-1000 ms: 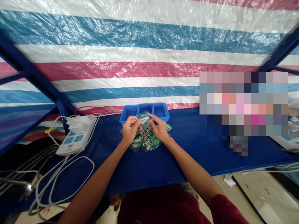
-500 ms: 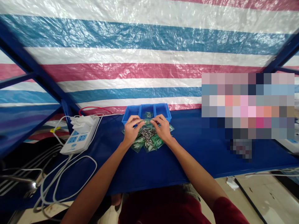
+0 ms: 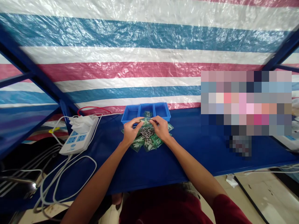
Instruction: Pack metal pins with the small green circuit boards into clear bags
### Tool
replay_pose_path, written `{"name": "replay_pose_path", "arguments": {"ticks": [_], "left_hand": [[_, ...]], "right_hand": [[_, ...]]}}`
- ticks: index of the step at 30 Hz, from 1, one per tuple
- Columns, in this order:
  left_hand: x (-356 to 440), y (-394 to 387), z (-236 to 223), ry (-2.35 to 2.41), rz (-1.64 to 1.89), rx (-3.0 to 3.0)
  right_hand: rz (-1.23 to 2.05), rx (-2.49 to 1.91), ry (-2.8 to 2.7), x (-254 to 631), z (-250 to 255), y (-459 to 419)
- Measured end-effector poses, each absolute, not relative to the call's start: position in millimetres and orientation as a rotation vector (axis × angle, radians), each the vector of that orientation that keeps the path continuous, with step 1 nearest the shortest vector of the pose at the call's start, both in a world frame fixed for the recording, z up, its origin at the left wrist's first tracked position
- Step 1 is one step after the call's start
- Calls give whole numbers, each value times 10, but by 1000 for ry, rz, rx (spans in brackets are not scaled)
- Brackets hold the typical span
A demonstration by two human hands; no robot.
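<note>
Between my two hands, a small clear greenish plastic bag (image 3: 146, 119) is pinched at its edges. My left hand (image 3: 132, 130) is closed on its left side, thumb against fingers. On the opposite side, my right hand (image 3: 160, 127) grips it the same way. Right below lies a heap of thin metal pieces like screws or nails (image 3: 146, 134), too small to tell which. Several greenish plastic bags (image 3: 137, 143) are spread around and under the heap. Just behind my hands stands a blue tray with three compartments (image 3: 131, 112); a similar bag (image 3: 147, 114) lies in its middle one.
A white power strip (image 3: 76, 140) with plugs and looped white cables (image 3: 95, 161) occupies the left of the blue table (image 3: 198, 155). Blue metal frame bars (image 3: 39, 71) slope at both sides. A striped plastic sheet (image 3: 140, 71) hangs behind. The right rear is pixelated.
The view has shifted slightly. Both hands stay over the heap, holding the bag, with only small finger movement.
</note>
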State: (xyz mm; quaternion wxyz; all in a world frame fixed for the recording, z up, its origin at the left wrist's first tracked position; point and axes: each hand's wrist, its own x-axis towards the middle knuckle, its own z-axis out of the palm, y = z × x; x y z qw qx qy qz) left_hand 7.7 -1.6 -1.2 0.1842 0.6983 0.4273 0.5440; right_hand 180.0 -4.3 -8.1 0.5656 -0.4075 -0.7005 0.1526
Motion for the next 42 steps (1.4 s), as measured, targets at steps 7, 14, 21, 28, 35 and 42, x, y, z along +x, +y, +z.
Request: {"name": "replay_pose_path", "arguments": {"ticks": [7, 14, 21, 28, 35, 42], "left_hand": [[108, -8, -35, 1079, 1545, 1810], [56, -48, 33, 913, 1442, 1869], [83, 24, 32, 1127, 1499, 2146], [119, -14, 38, 1169, 1478, 1986], [126, -52, 56, 1193, 1429, 1865], [194, 137, 131, 1264, 1516, 1709]], "right_hand": [[537, -965, -1573, 1799, -80, -64], [447, -937, -1632, 1835, -35, -78], [384, -960, -1578, 1826, -41, -53], [517, -988, -1596, 1807, -47, -55], [405, -1032, -1656, 1828, -58, -38], [467, -1154, -1487, 1852, -18, -62]]}}
